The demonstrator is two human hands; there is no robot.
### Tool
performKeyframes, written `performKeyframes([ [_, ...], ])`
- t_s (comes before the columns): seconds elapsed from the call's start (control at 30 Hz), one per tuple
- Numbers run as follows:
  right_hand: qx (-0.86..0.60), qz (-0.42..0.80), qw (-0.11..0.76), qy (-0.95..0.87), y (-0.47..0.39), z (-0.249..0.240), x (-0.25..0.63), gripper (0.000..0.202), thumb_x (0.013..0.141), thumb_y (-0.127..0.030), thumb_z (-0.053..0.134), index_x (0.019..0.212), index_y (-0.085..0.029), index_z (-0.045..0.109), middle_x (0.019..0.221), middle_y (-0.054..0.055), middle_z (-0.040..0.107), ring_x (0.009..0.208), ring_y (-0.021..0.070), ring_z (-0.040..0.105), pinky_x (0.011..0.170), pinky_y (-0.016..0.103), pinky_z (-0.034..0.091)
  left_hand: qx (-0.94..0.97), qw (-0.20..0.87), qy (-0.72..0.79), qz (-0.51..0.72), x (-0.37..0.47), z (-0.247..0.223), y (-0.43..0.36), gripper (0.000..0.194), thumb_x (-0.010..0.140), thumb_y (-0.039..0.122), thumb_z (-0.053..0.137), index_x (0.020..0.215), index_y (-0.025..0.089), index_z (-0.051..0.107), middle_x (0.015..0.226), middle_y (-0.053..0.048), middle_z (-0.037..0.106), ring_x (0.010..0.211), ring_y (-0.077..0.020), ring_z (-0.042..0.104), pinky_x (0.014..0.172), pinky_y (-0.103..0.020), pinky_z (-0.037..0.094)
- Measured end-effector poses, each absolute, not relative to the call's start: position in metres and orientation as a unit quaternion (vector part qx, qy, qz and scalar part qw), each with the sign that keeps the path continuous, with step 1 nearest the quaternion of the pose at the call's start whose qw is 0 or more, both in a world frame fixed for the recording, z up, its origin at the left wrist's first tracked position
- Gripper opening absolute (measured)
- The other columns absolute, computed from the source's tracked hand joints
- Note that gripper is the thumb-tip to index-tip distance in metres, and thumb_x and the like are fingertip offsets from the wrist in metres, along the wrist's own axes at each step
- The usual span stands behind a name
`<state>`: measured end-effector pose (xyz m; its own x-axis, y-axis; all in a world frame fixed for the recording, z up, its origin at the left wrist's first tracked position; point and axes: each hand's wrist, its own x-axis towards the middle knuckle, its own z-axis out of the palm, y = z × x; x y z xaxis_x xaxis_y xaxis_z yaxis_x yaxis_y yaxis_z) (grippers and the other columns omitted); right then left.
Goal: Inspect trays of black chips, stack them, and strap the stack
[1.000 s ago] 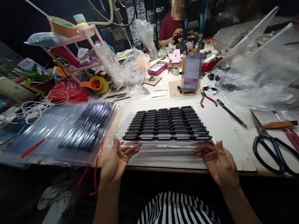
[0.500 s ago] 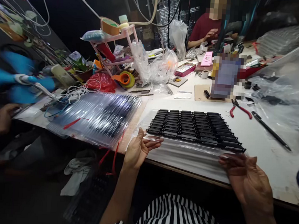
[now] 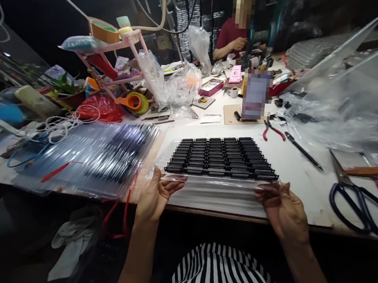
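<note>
A clear plastic tray (image 3: 202, 180) is held between my two hands at the table's front. Rows of small black comb-like parts (image 3: 222, 156) fill it. My left hand (image 3: 159, 191) grips the tray's near left corner, thumb on top and fingers underneath. At the near right corner my right hand (image 3: 283, 208) pinches the edge the same way. Through the clear plastic the fingertips show. Left of the tray lies a stack of clear plastic trays (image 3: 86, 155) with a red ribbon on it.
Large scissors (image 3: 354, 202) lie at the right, with red-handled pliers (image 3: 273, 131) and a black pen-like tool (image 3: 302, 150) beyond the tray. Plastic bags (image 3: 351, 110) heap at the right. A pink rack (image 3: 117, 48) leans at back left. Another person (image 3: 231, 38) sits across the table.
The view has turned to the right, so the scissors now show whole. Both hands still hold the tray, which now looks more level from side to side. The other person's hand has shifted slightly.
</note>
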<state>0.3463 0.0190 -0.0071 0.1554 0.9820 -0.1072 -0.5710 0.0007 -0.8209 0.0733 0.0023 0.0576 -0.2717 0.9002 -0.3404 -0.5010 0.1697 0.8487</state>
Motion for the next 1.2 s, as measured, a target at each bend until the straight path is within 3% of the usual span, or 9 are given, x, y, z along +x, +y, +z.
performKeyframes([
  [0.23, -0.399, 0.59, 0.642, -0.282, 0.021, -0.004, 0.345, 0.034, 0.08, -0.051, 0.063, 0.074, -0.018, 0.069, 0.069, 0.005, 0.071, 0.058, 0.0162, 0.064, 0.057, 0.029, 0.054, 0.185, 0.566, 0.525, 0.608, 0.074, 0.058, 0.005, 0.03, 0.087, 0.042, 0.054, 0.072, 0.016, 0.051, 0.072, -0.014, 0.072, 0.078, -0.0276, 0.07, 0.069, -0.034, 0.056],
  [0.43, -0.407, 0.611, 0.635, -0.242, 0.006, 0.002, 0.349, 0.03, 0.083, -0.046, 0.061, 0.076, -0.018, 0.069, 0.07, 0.006, 0.07, 0.062, 0.0162, 0.064, 0.058, 0.026, 0.053, 0.161, 0.592, 0.51, 0.603, 0.067, 0.053, 0.004, 0.027, 0.091, 0.035, 0.048, 0.073, 0.015, 0.052, 0.075, -0.013, 0.072, 0.081, -0.0275, 0.07, 0.074, -0.039, 0.056],
  [0.63, -0.445, 0.704, 0.475, -0.283, -0.043, 0.01, 0.334, 0.038, 0.084, -0.047, 0.057, 0.075, -0.012, 0.069, 0.076, 0.014, 0.07, 0.057, 0.0163, 0.061, 0.051, 0.025, 0.049, 0.074, 0.612, 0.461, 0.638, 0.048, 0.039, 0.001, 0.023, 0.093, 0.016, 0.037, 0.107, 0.013, 0.055, 0.106, -0.017, 0.067, 0.104, -0.0266, 0.063, 0.09, -0.046, 0.051],
  [0.77, -0.466, 0.715, 0.368, -0.37, -0.054, -0.006, 0.318, 0.046, 0.083, -0.058, 0.051, 0.074, -0.015, 0.065, 0.076, 0.012, 0.07, 0.055, 0.0167, 0.062, 0.048, 0.025, 0.046, 0.058, 0.56, 0.489, 0.667, 0.045, 0.028, -0.005, 0.03, 0.087, 0.007, 0.044, 0.115, 0.01, 0.053, 0.112, -0.019, 0.065, 0.11, -0.0269, 0.059, 0.097, -0.045, 0.047],
  [0.9, -0.504, 0.622, 0.242, -0.548, -0.047, -0.016, 0.331, 0.05, 0.088, -0.058, 0.04, 0.066, -0.018, 0.059, 0.061, 0.005, 0.065, 0.048, 0.0147, 0.059, 0.046, 0.023, 0.043, 0.069, 0.536, 0.492, 0.683, 0.048, 0.024, -0.025, 0.032, 0.082, 0.008, 0.053, 0.113, 0.012, 0.059, 0.122, -0.017, 0.06, 0.117, -0.0284, 0.054, 0.102, -0.045, 0.043],
  [1.0, -0.515, 0.519, 0.244, -0.637, -0.029, -0.001, 0.358, 0.049, 0.089, -0.056, 0.038, 0.063, -0.019, 0.059, 0.056, 0.003, 0.062, 0.046, 0.0146, 0.057, 0.048, 0.025, 0.045, 0.091, 0.517, 0.503, 0.686, 0.061, 0.026, -0.043, 0.035, 0.079, 0.012, 0.061, 0.113, 0.017, 0.062, 0.132, -0.011, 0.054, 0.122, -0.0268, 0.049, 0.105, -0.04, 0.04],
  [1.07, -0.547, 0.437, 0.299, -0.648, -0.005, 0.014, 0.373, 0.043, 0.087, -0.055, 0.041, 0.074, -0.021, 0.064, 0.066, 0.004, 0.065, 0.055, 0.0174, 0.061, 0.055, 0.027, 0.049, 0.116, 0.497, 0.526, 0.681, 0.077, 0.026, -0.053, 0.04, 0.077, 0.017, 0.066, 0.117, 0.022, 0.062, 0.137, -0.007, 0.05, 0.127, -0.024, 0.044, 0.109, -0.035, 0.035],
  [1.13, -0.58, 0.343, 0.332, -0.66, 0.029, 0.024, 0.381, 0.038, 0.087, -0.052, 0.044, 0.096, -0.022, 0.065, 0.09, 0.007, 0.069, 0.08, 0.0222, 0.066, 0.073, 0.032, 0.052, 0.157, 0.49, 0.543, 0.664, 0.097, 0.023, -0.061, 0.048, 0.078, 0.024, 0.067, 0.124, 0.026, 0.057, 0.141, -0.004, 0.046, 0.132, -0.0225, 0.038, 0.111, -0.033, 0.03],
  [1.2, -0.559, 0.287, 0.327, -0.706, 0.065, 0.027, 0.381, 0.039, 0.087, -0.049, 0.043, 0.111, -0.022, 0.061, 0.114, 0.009, 0.063, 0.105, 0.0259, 0.059, 0.09, 0.039, 0.047, 0.202, 0.487, 0.548, 0.65, 0.116, 0.017, -0.066, 0.054, 0.08, 0.029, 0.065, 0.132, 0.028, 0.049, 0.143, -0.003, 0.043, 0.134, -0.0222, 0.033, 0.113, -0.033, 0.027],
])
